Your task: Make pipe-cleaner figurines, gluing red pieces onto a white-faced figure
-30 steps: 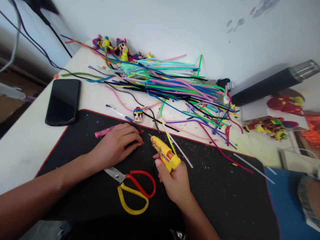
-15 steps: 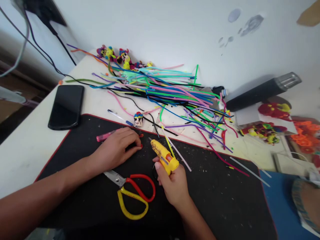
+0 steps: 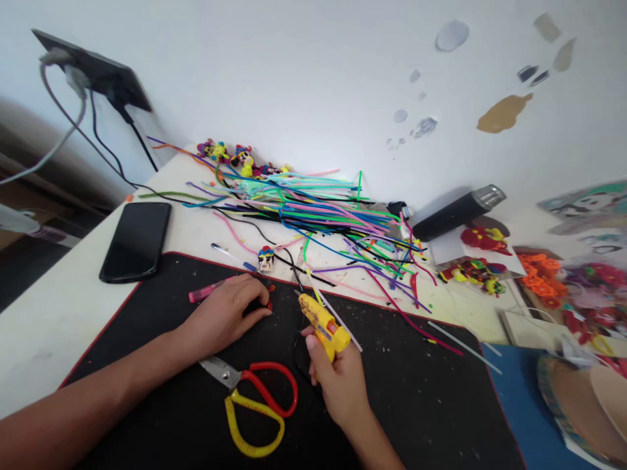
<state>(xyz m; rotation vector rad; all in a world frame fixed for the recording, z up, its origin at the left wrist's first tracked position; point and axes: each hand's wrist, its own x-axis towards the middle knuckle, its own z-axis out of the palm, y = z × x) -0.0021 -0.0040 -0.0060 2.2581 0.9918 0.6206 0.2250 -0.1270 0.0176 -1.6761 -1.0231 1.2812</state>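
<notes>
My right hand (image 3: 343, 378) is wrapped around the handle of a yellow hot glue gun (image 3: 321, 320), its nozzle pointing up and left. My left hand (image 3: 225, 310) rests on the black mat (image 3: 416, 385), thumb and fingers curled together. A small red piece (image 3: 270, 305) shows at its fingertips; most of it is hidden. Just beyond that hand, a little doll head (image 3: 265, 258) with a white face and a red and blue top stands beside a pen (image 3: 232, 256). A pink stick-shaped item (image 3: 206, 291) lies partly under the left hand. Scissors (image 3: 247, 391) with red and yellow handles lie spread below it.
Many coloured pipe cleaners (image 3: 323, 209) are heaped along the wall. A phone (image 3: 136, 241) lies at left. A dark flask (image 3: 455, 212) leans at right, near small figures (image 3: 473, 274) and orange pieces (image 3: 543, 277). A round container (image 3: 553, 391) is at lower right.
The head view has tilted up and turned right, showing more wall and the right-hand side. Both hands stay nearly in place; the glue gun remains in the right hand.
</notes>
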